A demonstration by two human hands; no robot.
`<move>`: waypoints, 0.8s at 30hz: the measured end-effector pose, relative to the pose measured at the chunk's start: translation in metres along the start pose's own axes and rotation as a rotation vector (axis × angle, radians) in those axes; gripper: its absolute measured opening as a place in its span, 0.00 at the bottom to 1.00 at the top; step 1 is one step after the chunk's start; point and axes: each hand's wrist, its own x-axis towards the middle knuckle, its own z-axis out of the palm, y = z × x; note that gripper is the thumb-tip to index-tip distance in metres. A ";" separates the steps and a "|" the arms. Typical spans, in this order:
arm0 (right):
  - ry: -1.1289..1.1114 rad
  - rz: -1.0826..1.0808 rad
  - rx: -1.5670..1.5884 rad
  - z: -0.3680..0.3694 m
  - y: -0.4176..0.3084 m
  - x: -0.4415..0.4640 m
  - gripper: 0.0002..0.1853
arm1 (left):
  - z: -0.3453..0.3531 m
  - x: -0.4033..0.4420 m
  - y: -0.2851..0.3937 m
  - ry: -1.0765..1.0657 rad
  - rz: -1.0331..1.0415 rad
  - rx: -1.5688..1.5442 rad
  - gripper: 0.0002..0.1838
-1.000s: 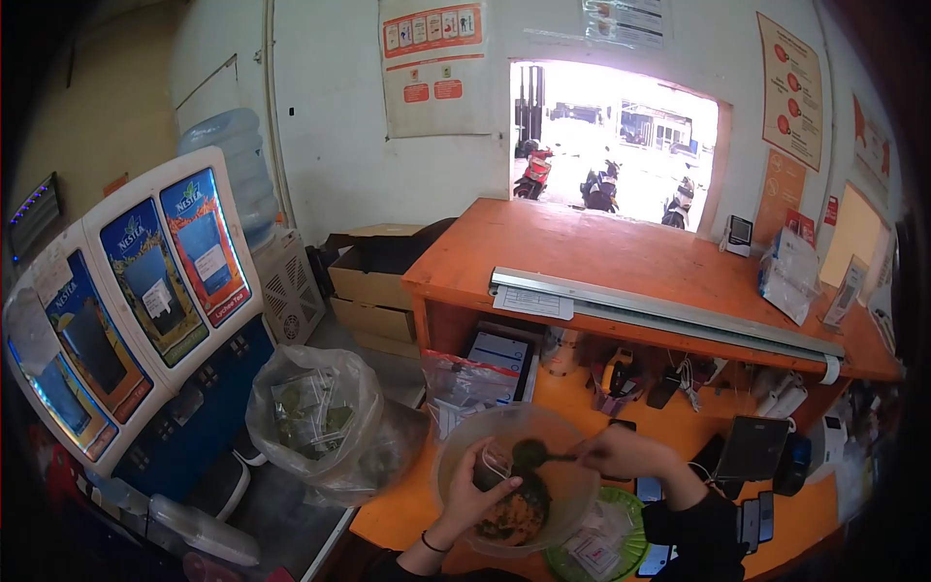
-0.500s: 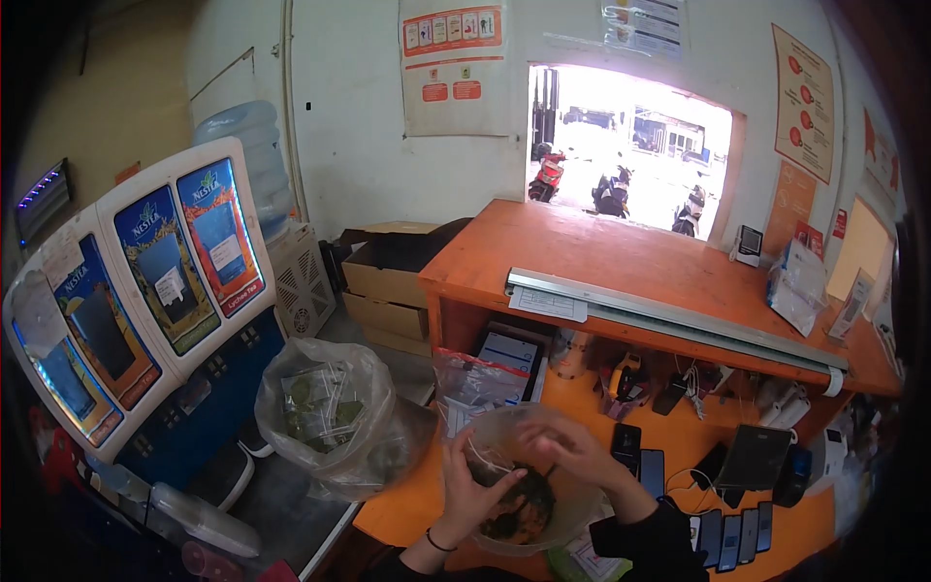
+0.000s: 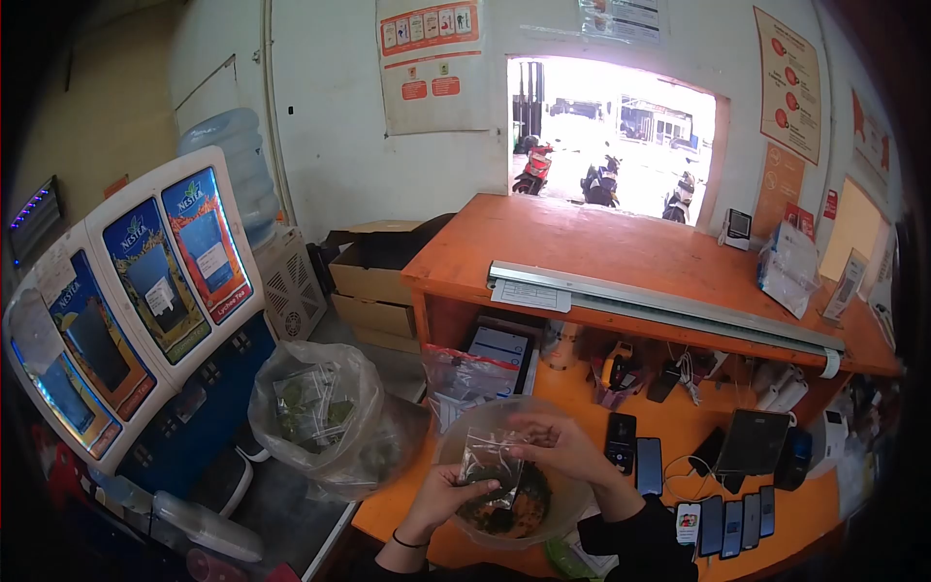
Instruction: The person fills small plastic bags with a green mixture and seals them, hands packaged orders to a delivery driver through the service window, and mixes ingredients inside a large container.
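My left hand point(image 3: 448, 500) pinches the lower left side of a small clear zip bag point(image 3: 493, 464) with dark green stuff in its bottom. Fingers of my right hand point(image 3: 562, 448) close on the bag's top right edge. Both hands are over a large translucent tub point(image 3: 567, 500), which holds an orange and dark green mix point(image 3: 529, 509). A dark green clump, apparently on the spoon, rests in the mix below the bag. To the left stands a big clear plastic bag point(image 3: 364, 412) with several small filled bags inside.
A green basket point(image 3: 562, 560) is partly hidden beside the tub. Several phones point(image 3: 730, 527) and a black device point(image 3: 754, 443) lie on the orange desk point(image 3: 582, 393). An orange counter point(image 3: 562, 238) rises behind. Drink dispensers point(image 3: 145, 281) stand at the left.
My right hand has let go of the spoon, which is now down in the tub, and has moved to the small bag's top. The bag is now raised upright between both hands.
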 end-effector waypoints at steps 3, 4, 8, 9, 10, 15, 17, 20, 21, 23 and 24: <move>-0.099 -0.001 0.041 -0.004 0.014 -0.002 0.09 | 0.010 -0.002 0.005 0.030 0.029 -0.056 0.12; -0.096 -0.012 0.077 -0.003 0.017 -0.003 0.08 | 0.014 -0.001 0.004 0.046 0.069 -0.098 0.11; -0.072 -0.031 0.071 -0.001 0.034 -0.009 0.07 | 0.010 -0.002 0.005 0.101 0.212 -0.074 0.10; -0.063 -0.030 0.031 0.000 0.037 -0.009 0.06 | 0.009 -0.003 0.005 0.107 0.218 0.006 0.09; -0.060 -0.068 0.002 0.002 0.035 -0.010 0.06 | 0.009 -0.004 0.006 0.114 0.224 0.086 0.09; -0.116 -0.187 -0.185 0.011 0.025 -0.018 0.06 | 0.007 -0.012 -0.002 0.070 0.183 0.221 0.08; -0.147 -0.169 -0.254 0.008 0.031 -0.018 0.07 | 0.008 -0.011 -0.008 0.074 0.225 0.227 0.07; -0.174 -0.223 -0.350 0.018 0.012 -0.019 0.06 | 0.009 -0.015 0.006 -0.007 0.450 0.426 0.09; -0.168 -0.272 -0.396 0.022 0.007 -0.020 0.06 | 0.005 -0.018 0.008 -0.010 0.417 0.466 0.10; -0.141 -0.361 -0.490 0.026 0.002 -0.021 0.05 | 0.001 -0.022 0.009 -0.031 0.346 0.532 0.10; -0.119 -0.384 -0.495 0.026 0.001 -0.021 0.05 | -0.001 -0.023 0.008 0.017 0.366 0.485 0.10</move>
